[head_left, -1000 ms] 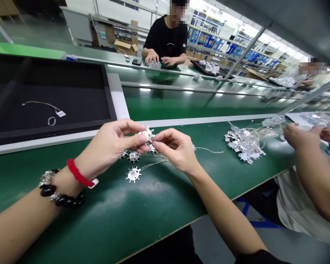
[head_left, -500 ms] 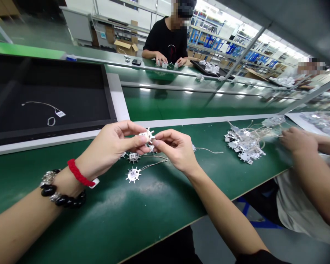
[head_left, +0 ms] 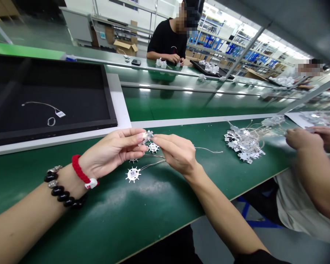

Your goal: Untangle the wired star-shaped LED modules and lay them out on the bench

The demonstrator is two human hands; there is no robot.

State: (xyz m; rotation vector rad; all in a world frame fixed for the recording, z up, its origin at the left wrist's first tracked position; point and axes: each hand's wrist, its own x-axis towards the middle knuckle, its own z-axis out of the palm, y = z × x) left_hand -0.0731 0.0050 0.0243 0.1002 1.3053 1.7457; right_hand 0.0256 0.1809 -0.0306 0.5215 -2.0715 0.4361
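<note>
Pinched between the thumb and fingers of my left hand (head_left: 110,148) is a small silvery disc with spokes (head_left: 147,137), tilted to one side. My right hand (head_left: 180,152) meets it from the right, its thumb and fingertips closed at the disc's edge. Beneath the hands, a flat spoked disc with a printed label (head_left: 133,175) lies on the green bench (head_left: 110,216), thin pale wires trailing right. Another spoked disc (head_left: 153,147) shows just below the held one, and a further one is partly covered by my left hand.
A black tray (head_left: 71,88) at left holds a labelled wire piece (head_left: 60,114) and a clear loop (head_left: 51,121). Wired spoked discs form a pile (head_left: 244,145) at right, beside a co-worker's hands (head_left: 305,139). Across the line, another person (head_left: 167,40) handles small white parts.
The held disc has tilted edge-up. My right hand has turned over, back upward, and my left wrist has shifted slightly right. The person opposite has brought both hands together.
</note>
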